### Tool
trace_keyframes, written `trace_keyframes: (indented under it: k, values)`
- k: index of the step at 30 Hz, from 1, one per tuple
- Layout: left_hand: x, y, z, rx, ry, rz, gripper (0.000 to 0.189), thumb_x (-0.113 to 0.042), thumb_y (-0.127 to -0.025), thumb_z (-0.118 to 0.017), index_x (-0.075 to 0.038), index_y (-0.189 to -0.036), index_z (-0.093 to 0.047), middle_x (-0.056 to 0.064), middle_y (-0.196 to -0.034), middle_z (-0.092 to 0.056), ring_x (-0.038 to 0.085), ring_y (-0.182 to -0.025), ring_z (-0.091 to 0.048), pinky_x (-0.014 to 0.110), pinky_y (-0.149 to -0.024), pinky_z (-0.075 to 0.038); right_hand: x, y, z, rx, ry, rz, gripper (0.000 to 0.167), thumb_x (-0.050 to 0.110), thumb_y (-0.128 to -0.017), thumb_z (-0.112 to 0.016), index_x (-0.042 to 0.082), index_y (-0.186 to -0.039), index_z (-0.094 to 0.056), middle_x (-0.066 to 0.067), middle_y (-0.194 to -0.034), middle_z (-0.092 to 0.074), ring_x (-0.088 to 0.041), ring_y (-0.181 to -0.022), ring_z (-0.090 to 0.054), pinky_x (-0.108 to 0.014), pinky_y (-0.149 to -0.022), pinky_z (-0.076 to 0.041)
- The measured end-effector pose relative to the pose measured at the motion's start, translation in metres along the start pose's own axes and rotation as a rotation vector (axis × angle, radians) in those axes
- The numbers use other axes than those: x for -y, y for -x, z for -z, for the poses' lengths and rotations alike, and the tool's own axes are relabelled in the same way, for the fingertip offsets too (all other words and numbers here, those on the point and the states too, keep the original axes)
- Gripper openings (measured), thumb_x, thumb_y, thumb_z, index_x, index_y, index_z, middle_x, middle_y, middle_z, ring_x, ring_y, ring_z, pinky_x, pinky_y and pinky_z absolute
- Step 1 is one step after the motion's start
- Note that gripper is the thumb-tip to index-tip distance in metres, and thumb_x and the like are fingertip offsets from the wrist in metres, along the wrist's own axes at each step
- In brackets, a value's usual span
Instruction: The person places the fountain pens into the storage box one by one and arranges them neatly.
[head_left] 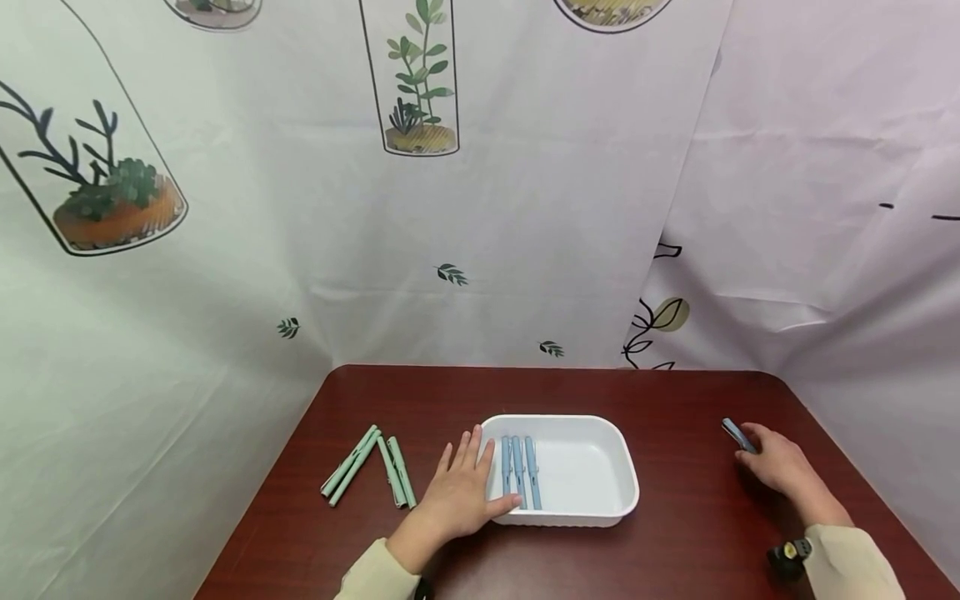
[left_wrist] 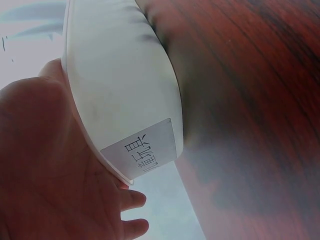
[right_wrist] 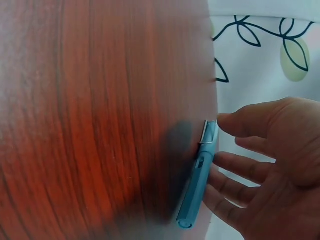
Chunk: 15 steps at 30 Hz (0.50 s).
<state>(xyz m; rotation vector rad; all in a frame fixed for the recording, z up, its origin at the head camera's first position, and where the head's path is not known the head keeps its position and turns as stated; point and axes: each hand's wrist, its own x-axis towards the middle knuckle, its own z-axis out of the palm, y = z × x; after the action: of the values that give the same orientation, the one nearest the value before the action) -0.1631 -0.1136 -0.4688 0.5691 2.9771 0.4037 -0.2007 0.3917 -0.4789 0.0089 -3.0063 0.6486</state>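
Fingers of the left hand (head_left: 456, 493) were straight and spread over the left side of a white tray (head_left: 587, 467), covering part of its rim; the thumb hid the lower end of the leftmost of three blue pens (head_left: 521, 472) inside. The left wrist view cut the tray off at the top and hid part of the hand behind its wall, which bore a label (left_wrist: 142, 150) whose last character was hard to read.

Near the table's (head_left: 660, 500) right edge, the right hand (head_left: 782, 467) was at another pen (right_wrist: 198, 177), also blue, its fingers loosely bent beside the barrel. Some fingertips were lost behind it, and the thumb tip was near the clip end; whether they gripped it could not be told. From the head, that hand covered the pen's nearer end.

Four green pens (head_left: 355, 467) lay in two pairs left of the tray. Both sleeves (head_left: 851, 562) ran out of frame, and a printed cloth (head_left: 525, 217) behind was cropped at the top.
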Motion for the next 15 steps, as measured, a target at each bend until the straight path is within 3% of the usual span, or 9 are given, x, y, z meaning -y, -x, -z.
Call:
trace_keyframes:
  k: [8, 15]
  values:
    - [0.001, -0.002, -0.001, -0.006, -0.004, 0.001, 0.097, -0.072, -0.091, -0.054, -0.005, -0.158, -0.033, 0.019, -0.168, -0.015, 0.037, -0.155, -0.016, 0.059, -0.122, -0.016, -0.005, -0.008, -0.004, -0.049, 0.004, 0.012, 0.043, -0.001, -0.085, -0.067, -0.020, -0.120, -0.051, -0.033, -0.096, -0.061, -0.049, -0.090, -0.059, -0.062, -0.080, -0.047]
    - [0.000, -0.001, -0.002, 0.000, 0.008, 0.005, 0.097, -0.072, -0.091, -0.055, -0.006, -0.158, -0.033, 0.018, -0.168, -0.014, 0.037, -0.154, -0.016, 0.059, -0.122, -0.015, -0.008, -0.012, -0.008, 0.016, -0.017, -0.056, 0.035, 0.003, -0.089, -0.066, -0.018, -0.116, -0.056, -0.029, -0.096, -0.062, -0.042, -0.086, -0.058, -0.057, -0.077, -0.048]
